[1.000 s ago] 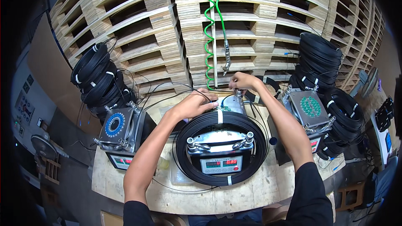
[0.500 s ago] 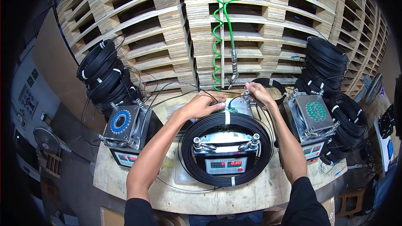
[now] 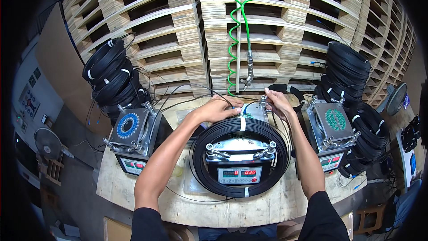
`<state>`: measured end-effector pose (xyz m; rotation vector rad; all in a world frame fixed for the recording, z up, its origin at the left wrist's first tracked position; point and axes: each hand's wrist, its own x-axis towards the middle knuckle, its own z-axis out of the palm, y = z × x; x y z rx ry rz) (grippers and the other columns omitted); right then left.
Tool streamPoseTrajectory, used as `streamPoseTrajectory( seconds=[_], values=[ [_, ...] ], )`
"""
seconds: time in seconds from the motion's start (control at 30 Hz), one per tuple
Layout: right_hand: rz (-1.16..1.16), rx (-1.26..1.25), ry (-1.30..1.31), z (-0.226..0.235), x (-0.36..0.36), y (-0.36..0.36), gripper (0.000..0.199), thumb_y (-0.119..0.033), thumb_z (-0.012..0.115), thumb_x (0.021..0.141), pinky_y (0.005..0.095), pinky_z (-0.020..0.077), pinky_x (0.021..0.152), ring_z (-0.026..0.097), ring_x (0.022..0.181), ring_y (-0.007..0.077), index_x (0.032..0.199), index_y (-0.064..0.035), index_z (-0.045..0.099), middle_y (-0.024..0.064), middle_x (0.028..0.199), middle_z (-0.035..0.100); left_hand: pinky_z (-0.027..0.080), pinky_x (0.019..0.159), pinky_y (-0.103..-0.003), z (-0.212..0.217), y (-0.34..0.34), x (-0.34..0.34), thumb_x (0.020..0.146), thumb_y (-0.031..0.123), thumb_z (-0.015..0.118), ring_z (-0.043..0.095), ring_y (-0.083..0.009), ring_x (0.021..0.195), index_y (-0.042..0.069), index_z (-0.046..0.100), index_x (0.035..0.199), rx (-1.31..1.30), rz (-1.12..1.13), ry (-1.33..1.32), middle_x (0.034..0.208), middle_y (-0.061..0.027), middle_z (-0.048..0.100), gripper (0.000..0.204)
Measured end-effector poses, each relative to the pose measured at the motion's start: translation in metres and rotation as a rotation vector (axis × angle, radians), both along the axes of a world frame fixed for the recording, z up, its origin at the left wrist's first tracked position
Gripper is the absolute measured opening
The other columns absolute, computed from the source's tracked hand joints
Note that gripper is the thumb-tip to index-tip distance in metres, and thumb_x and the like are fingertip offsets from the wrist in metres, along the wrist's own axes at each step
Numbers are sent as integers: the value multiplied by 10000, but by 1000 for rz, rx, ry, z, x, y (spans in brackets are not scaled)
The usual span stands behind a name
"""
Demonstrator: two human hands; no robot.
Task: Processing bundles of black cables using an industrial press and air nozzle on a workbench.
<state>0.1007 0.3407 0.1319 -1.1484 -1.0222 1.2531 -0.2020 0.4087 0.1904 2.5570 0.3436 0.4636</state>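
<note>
Left hand point(image 3: 218, 109) is held nearly flat, fingers close together, at the rear of the centre machine point(image 3: 240, 146); grip cannot be told. Right hand point(image 3: 280, 102) is partly curled beside a clamp knob point(image 3: 263, 99), contact unclear. Machine's front panel point(image 3: 240, 175) is encircled by a black cable coil point(image 3: 199, 160).

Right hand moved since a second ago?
Yes: the right hand has shifted rightward, judged against the middle machine's display panel.
</note>
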Motion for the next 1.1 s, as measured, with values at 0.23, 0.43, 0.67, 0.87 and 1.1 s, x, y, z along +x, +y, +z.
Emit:
streamPoseTrajectory(
  seconds=[0.23, 0.43, 0.67, 0.87, 1.1],
  values=[
    [-8, 170, 151, 2, 5, -4, 299, -250, 676, 1034, 203, 406, 566, 507, 669, 50, 1251, -53, 616, -16, 900, 609, 464, 1106, -389, 6, -5, 3, 1035, 339, 616, 642, -319, 1254, 33, 693, 1307, 1, 0, 26, 1359, -159, 677, 417],
    [-93, 29, -117, 16, -9, -1, 436, -304, 654, 1046, 212, 410, 541, 483, 624, 36, 1391, -58, 552, -39, 831, 558, 476, 1089, -397, 0, -3, -7, 1016, 383, 625, 667, -321, 1217, 38, 731, 1248, -3, 50, 5, 1316, -146, 704, 429],
    [54, 98, -110, 2, 15, 6, 409, -273, 645, 1049, 211, 322, 570, 410, 669, 34, 1396, -76, 553, -67, 848, 496, 487, 1078, -393, -3, -2, 5, 1011, 384, 634, 685, -323, 1185, 36, 738, 1233, -25, 39, -9, 1279, -143, 722, 426],
    [48, 37, -34, 19, 3, -5, 409, -263, 643, 1047, 218, 347, 546, 456, 644, 52, 1402, -84, 545, -46, 823, 517, 490, 1082, -386, 1, -3, -4, 1012, 325, 653, 671, -316, 1214, 29, 728, 1248, -33, 58, 12, 1292, -157, 714, 386],
    [152, 27, -249, 27, 12, -3, 388, -241, 626, 1056, 217, 347, 566, 447, 670, 46, 1402, -81, 557, -42, 842, 533, 490, 1084, -381, 5, -7, -1, 1019, 293, 660, 656, -311, 1243, 27, 719, 1264, -48, 64, 31, 1315, -171, 702, 367]
  ],
)
